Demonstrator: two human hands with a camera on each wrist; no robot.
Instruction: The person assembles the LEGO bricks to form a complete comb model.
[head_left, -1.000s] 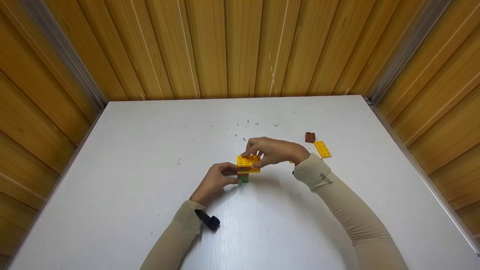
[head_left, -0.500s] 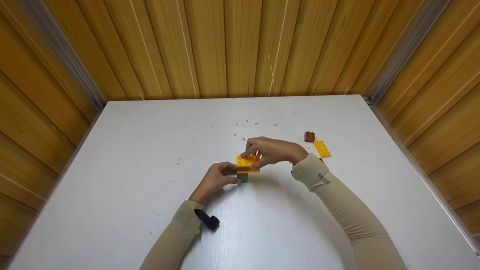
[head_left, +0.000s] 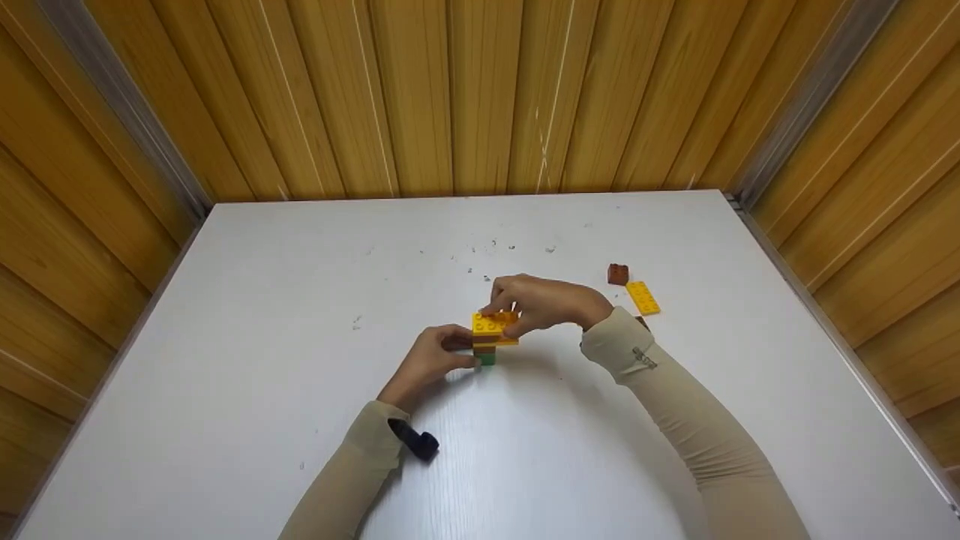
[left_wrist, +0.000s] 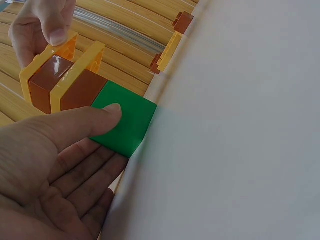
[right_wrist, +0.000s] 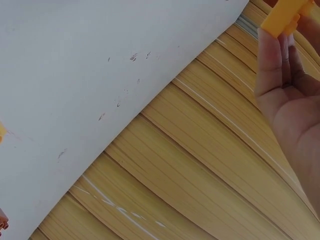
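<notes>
A small tower of toy building bricks stands on the white table. Its base is a green brick; above come a brown brick, a yellow plate, a second brown brick and a top yellow plate. My left hand grips the green brick, thumb on one face and fingers on the opposite side. My right hand holds the top plate by its right part, thumb at the near edge and fingers on the studs. In the right wrist view only a yellow corner of the tower shows.
To the right lie a loose brown brick and a yellow plate. Another brown piece is mostly hidden by the right sleeve. Wood-patterned walls enclose the table's back and sides. A black strap sits on the left wrist.
Both hands keep their hold on the tower, nearly motionless. The right sleeve has shifted slightly left, baring a bit of the brown piece behind it.
</notes>
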